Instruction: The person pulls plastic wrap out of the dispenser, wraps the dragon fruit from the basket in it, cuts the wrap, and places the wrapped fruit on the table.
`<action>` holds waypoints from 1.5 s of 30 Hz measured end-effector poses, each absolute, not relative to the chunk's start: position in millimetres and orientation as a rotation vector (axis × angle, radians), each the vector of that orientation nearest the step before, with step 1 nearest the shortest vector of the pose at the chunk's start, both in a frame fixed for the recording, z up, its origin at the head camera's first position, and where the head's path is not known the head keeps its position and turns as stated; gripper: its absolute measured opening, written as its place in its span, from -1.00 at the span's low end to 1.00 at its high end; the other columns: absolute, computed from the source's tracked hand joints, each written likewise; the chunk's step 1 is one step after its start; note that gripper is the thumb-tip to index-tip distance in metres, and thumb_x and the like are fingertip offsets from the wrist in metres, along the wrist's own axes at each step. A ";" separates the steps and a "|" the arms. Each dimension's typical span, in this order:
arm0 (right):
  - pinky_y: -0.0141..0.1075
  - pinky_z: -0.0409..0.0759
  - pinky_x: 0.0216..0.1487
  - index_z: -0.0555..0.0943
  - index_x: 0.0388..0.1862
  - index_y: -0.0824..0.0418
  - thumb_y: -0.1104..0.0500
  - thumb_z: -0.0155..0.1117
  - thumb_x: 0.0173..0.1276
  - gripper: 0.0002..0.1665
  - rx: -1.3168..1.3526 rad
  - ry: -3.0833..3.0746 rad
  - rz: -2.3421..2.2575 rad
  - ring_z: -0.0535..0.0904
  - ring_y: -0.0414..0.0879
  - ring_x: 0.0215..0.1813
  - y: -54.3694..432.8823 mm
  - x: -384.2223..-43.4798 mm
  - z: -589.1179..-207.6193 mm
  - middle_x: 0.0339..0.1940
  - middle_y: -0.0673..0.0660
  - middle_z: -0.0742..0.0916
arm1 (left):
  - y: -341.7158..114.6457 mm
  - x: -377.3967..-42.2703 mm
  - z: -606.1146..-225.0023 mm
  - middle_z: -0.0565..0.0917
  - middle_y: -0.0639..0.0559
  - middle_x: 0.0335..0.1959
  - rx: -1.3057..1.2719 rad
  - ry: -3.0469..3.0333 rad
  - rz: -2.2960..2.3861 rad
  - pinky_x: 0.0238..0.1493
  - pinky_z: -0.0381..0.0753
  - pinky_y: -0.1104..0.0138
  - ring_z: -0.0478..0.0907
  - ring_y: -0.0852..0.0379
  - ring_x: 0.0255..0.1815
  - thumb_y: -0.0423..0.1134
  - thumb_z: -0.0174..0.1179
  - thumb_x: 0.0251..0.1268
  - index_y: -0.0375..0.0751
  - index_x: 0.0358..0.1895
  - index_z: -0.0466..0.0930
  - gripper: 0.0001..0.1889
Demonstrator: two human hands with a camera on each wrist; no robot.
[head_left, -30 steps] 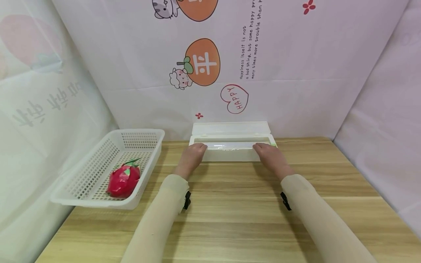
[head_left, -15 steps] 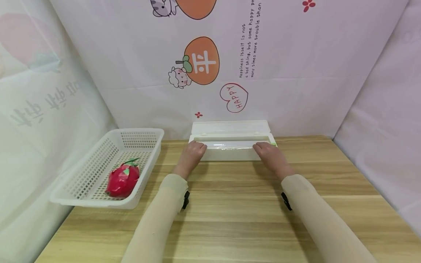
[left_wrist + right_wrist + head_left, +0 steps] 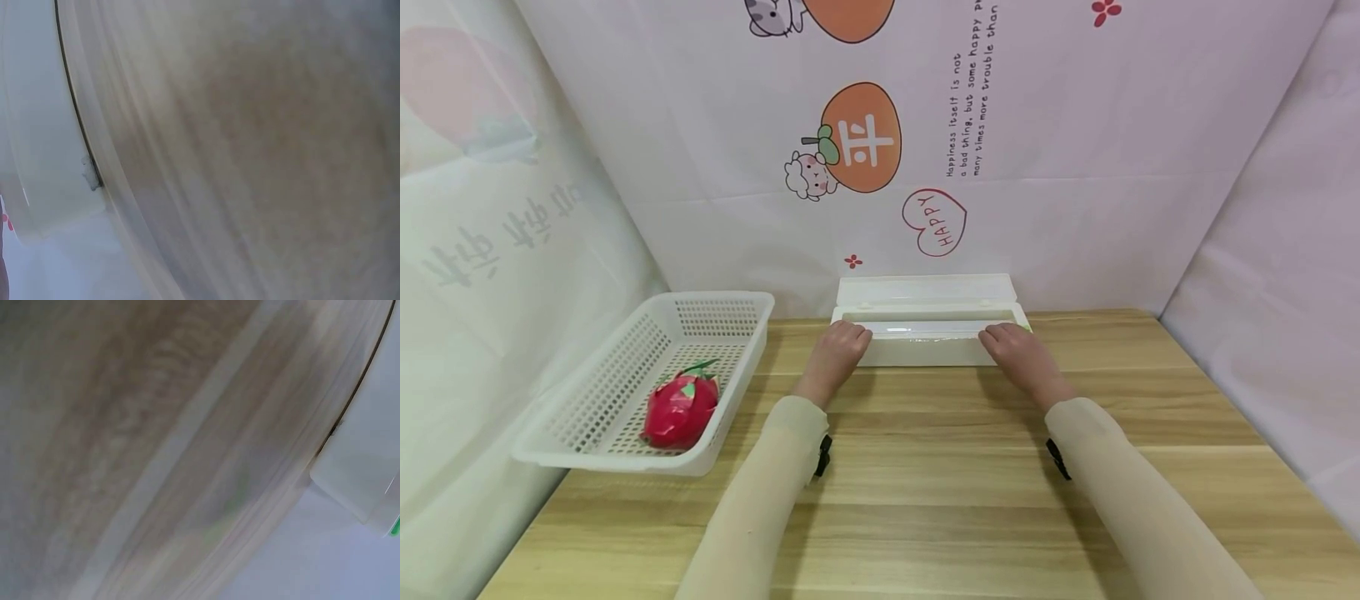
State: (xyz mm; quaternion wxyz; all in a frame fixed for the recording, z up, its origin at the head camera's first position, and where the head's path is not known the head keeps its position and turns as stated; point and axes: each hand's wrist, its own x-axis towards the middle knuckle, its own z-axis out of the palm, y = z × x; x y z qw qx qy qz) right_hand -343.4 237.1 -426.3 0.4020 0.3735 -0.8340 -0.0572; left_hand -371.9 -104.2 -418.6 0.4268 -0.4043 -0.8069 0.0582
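A long white cling film dispenser [image 3: 925, 353] stands at the back of the table, its lid [image 3: 927, 290] raised against the wall cloth. Shiny clear cling film [image 3: 922, 337] lies along its front edge. My left hand [image 3: 838, 350] is at the left end of that edge, fingers curled, and pinches the film there. At the right end my right hand [image 3: 1018, 354] pinches it in the same way. Both thumbs are hidden in the head view. The wrist views show only ends of the dispenser, with the left corner [image 3: 56, 181] and right corner [image 3: 350, 475].
On the left a white perforated basket [image 3: 730, 425] holds a red dragon fruit [image 3: 681, 410] with green tips. The wooden table [image 3: 940, 500] extends in front of the dispenser. Printed white cloth [image 3: 1075, 167] hangs behind and at both sides.
Both hands stay at the dispenser's front edge. The right hand sits very slightly farther right, and the head view has shifted a little.
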 end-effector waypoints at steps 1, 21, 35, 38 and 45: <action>-0.15 0.66 -0.12 0.57 -0.20 0.44 0.62 0.35 -0.04 -0.63 0.945 -2.111 -0.148 0.67 0.14 -0.20 237.4 -343.6 -426.5 -0.25 0.28 0.70 | -104.1 -372.0 -418.6 0.69 -0.08 -0.38 -1.009 -2.013 0.145 -0.20 0.63 0.19 0.64 0.00 -0.35 -0.58 0.21 0.12 -0.31 -0.39 0.60 -0.88; -0.15 0.67 -0.22 0.53 -0.19 0.48 0.62 0.35 -0.07 -0.60 1.051 -2.039 -0.167 0.66 0.14 -0.25 246.0 -344.5 -421.3 -0.27 0.31 0.68 | -108.2 -370.1 -413.0 0.66 -0.08 -0.45 -1.075 -1.977 0.128 -0.28 0.60 0.23 0.61 0.01 -0.42 -0.60 0.18 0.10 -0.34 -0.37 0.61 -0.88; -0.13 0.68 -0.25 0.53 -0.12 0.48 0.60 0.37 -0.10 -0.53 1.137 -1.973 -0.193 0.66 0.13 -0.25 253.9 -338.4 -415.6 -0.24 0.31 0.66 | -119.4 -370.3 -410.2 0.71 -0.08 -0.35 -1.154 -1.924 0.170 -0.14 0.64 0.27 0.65 0.05 -0.33 -0.55 0.29 0.10 -0.35 -0.27 0.66 -0.87; -0.13 0.68 -0.25 0.54 -0.12 0.49 0.60 0.35 -0.08 -0.54 1.156 -1.963 -0.190 0.66 0.14 -0.25 254.8 -336.6 -413.8 -0.24 0.32 0.66 | -121.6 -370.5 -409.7 0.71 -0.09 -0.33 -1.171 -1.926 0.177 -0.12 0.64 0.28 0.66 0.05 -0.31 -0.54 0.31 0.09 -0.35 -0.26 0.65 -0.85; -0.13 0.68 -0.24 0.54 -0.10 0.50 0.61 0.41 -0.15 -0.47 1.176 -1.930 -0.212 0.66 0.14 -0.24 257.9 -332.8 -411.0 -0.21 0.33 0.67 | -123.7 -367.8 -406.2 0.71 -0.09 -0.32 -1.194 -1.887 0.156 -0.12 0.64 0.27 0.66 0.04 -0.30 -0.55 0.30 0.10 -0.38 -0.24 0.65 -0.85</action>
